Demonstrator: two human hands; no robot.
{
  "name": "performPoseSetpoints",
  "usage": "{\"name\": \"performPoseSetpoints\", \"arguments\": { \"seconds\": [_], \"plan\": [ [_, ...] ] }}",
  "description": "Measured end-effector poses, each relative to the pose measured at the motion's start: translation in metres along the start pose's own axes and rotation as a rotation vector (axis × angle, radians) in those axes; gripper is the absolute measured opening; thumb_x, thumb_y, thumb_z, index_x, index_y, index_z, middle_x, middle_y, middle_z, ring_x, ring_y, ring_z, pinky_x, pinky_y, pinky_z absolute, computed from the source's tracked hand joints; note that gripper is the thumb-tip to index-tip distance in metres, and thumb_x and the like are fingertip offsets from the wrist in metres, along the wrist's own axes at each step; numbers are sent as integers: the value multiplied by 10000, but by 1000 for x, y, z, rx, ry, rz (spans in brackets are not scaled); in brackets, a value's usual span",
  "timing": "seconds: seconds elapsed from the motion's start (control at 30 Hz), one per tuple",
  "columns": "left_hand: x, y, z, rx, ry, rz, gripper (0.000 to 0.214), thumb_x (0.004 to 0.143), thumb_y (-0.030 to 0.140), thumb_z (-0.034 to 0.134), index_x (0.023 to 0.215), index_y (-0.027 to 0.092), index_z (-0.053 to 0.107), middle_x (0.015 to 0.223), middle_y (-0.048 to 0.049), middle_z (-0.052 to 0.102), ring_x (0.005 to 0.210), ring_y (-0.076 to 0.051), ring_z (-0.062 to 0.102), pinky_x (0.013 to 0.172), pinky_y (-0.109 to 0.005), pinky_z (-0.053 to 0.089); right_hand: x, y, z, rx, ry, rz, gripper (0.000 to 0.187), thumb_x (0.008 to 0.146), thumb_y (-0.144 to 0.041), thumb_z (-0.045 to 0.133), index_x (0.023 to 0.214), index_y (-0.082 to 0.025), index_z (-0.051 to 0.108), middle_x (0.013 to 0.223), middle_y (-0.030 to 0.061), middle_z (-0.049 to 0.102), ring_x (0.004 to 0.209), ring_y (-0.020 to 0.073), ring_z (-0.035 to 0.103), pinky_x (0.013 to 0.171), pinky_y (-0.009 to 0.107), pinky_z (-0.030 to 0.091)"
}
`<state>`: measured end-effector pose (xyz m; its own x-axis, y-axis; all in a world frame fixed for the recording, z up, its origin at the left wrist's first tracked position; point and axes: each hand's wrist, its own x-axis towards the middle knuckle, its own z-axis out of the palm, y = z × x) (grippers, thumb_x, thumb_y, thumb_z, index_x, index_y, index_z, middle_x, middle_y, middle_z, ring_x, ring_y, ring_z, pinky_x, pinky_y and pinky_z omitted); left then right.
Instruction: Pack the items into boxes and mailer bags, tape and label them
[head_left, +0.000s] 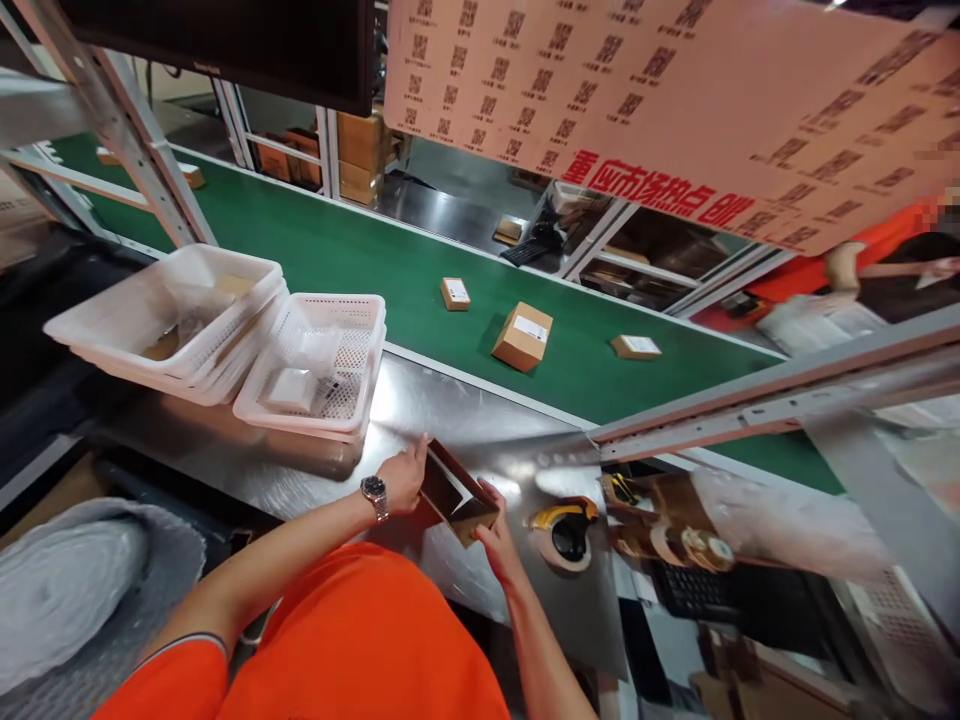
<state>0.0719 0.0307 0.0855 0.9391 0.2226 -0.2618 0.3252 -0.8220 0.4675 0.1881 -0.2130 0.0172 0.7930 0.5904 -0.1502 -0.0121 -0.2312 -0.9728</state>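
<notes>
Between my hands, low over the steel table [300,490], is a small cardboard box [444,490] with its top open and something white showing inside. My left hand [403,478], with a watch on the wrist, grips the box's left side. On the right end, the fingers and thumb of my right hand [496,530] close on the cardboard edge. A tape dispenser [564,532] with a yellow top lies to the right of my right hand. Left of the box stands a white perforated basket [349,385] holding a white packet and clear plastic wrap.
Several stacked white baskets [259,285] stand at the left. Beyond the table runs a green conveyor belt [345,250] carrying cardboard boxes [523,336]. A metal post [750,405] slants across the right. Bubble wrap [67,590] lies lower left; another person's arm [844,265] shows far right.
</notes>
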Motion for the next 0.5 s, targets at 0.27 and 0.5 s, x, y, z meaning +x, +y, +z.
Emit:
{"name": "performPoseSetpoints", "arguments": {
  "seconds": [0.27, 0.5],
  "plan": [
    [-3, 11, -7, -31, 47, -99, 1194, 872, 135, 758, 1827, 2, 53, 1797, -451, 289, 1459, -505, 644, 1089, -543, 617, 43, -23, -5, 126, -187, 102, 897, 711, -633, 682, 1506, -218, 663, 1329, 166, 799, 1185, 345, 750, 1050, 512, 599],
    [3, 29, 9, 98, -3, -158, 1299, 750, 143, 946, 1833, 102, 230, 1872, -380, 189, 1669, -544, 405, 1213, -649, 552, 69, -19, 23, -39, -82, 87, 624, 678, -763, 857, 949, -205, 787, 775, 40, 740, 817, 267, 691, 802, 424, 599]
  ]
}}
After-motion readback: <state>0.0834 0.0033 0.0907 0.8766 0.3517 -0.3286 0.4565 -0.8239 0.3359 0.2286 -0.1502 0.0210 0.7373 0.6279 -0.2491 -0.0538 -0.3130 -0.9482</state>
